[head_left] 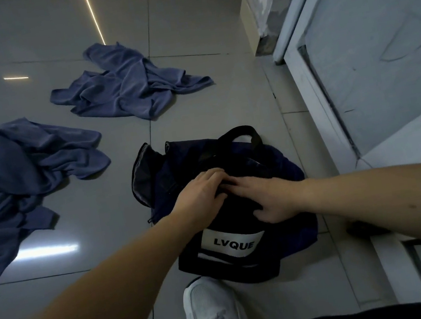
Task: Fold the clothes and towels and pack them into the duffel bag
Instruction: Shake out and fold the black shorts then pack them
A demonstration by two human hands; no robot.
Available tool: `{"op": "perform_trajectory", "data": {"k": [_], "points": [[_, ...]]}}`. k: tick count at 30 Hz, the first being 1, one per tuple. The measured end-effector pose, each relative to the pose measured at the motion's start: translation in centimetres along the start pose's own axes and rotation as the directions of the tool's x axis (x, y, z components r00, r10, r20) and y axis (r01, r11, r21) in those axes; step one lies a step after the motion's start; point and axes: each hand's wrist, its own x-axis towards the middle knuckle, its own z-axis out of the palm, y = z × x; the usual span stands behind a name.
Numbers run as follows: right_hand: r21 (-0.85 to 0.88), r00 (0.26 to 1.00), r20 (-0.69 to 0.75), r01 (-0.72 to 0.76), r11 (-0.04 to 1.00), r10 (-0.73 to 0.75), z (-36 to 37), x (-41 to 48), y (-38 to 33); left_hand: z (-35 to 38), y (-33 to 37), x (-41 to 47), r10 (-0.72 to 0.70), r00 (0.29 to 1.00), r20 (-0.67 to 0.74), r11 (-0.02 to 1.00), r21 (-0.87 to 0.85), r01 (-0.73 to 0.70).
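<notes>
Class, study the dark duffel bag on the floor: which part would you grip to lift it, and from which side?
Probably the black handle loop of the duffel bag. It arches up at the bag's far edge, leaving a gap under it to hook through. Come from above and curl under the strap. The soft, sagging body likely offers no firm hold.

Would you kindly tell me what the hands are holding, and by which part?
The left hand and right hand lie on top of the duffel bag; whether they grip it cannot be told.
</notes>
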Motion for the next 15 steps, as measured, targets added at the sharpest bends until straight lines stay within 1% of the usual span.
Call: {"op": "perform_trajectory", "data": {"k": [1, 2, 4, 6, 7, 8, 10, 12, 14, 15], "points": [[0.059, 0.996, -0.087, -0.011, 0.998, 0.016, -0.2, -1.0, 0.4, 0.2, 0.1, 0.6, -0.004, 0.999, 0.035, 1.000, 0.031, 0.003], [0.080, 0.982, -0.187, -0.018, 0.997, 0.033, 0.0, -1.9, 0.8, 0.4, 0.2, 0.9, -0.002, 0.998, 0.058, 0.995, 0.095, -0.004], [0.002, 0.928, -0.369, -0.056, 0.998, 0.053, 1.1, -3.4, 1.8, 0.5, 0.3, 1.3, 0.030, 0.997, 0.066, 0.960, 0.274, -0.047], [-0.068, 0.878, -0.470, -0.141, 0.988, 0.092, 2.4, -4.2, 2.6, 0.3, 0.6, 1.5, 0.098, 0.993, 0.061, 0.904, 0.412, -0.114], [-0.048, 0.867, -0.483, -0.165, 0.985, 0.122, 2.9, -4.3, 2.8, 0.2, 0.7, 1.7, 0.140, 0.987, 0.074, 0.890, 0.428, -0.158], [-0.001, 0.871, -0.469, -0.166, 0.986, 0.146, 3.3, -4.3, 2.8, 0.2, 0.9, 1.9, 0.191, 0.976, 0.105, 0.889, 0.404, -0.217], [0.098, 0.906, -0.394, -0.128, 0.987, 0.156, 3.9, -3.9, 2.7, 0.1, 1.4, 2.3, 0.263, 0.945, 0.193, 0.908, 0.282, -0.310], [0.153, 0.929, -0.334, -0.114, 0.982, 0.160, 4.2, -3.2, 2.4, 0.3, 1.6, 2.7, 0.269, 0.928, 0.256, 0.921, 0.213, -0.326], [0.184, 0.923, -0.342, -0.118, 0.976, 0.176, 4.4, -2.8, 2.2, 0.9, 1.7, 3.0, 0.239, 0.920, 0.311, 0.904, 0.274, -0.328], [0.165, 0.905, -0.382, -0.130, 0.978, 0.184, 4.5, -2.8, 2.1, 1.3, 1.8, 3.2, 0.215, 0.911, 0.351, 0.886, 0.322, -0.333]]}}
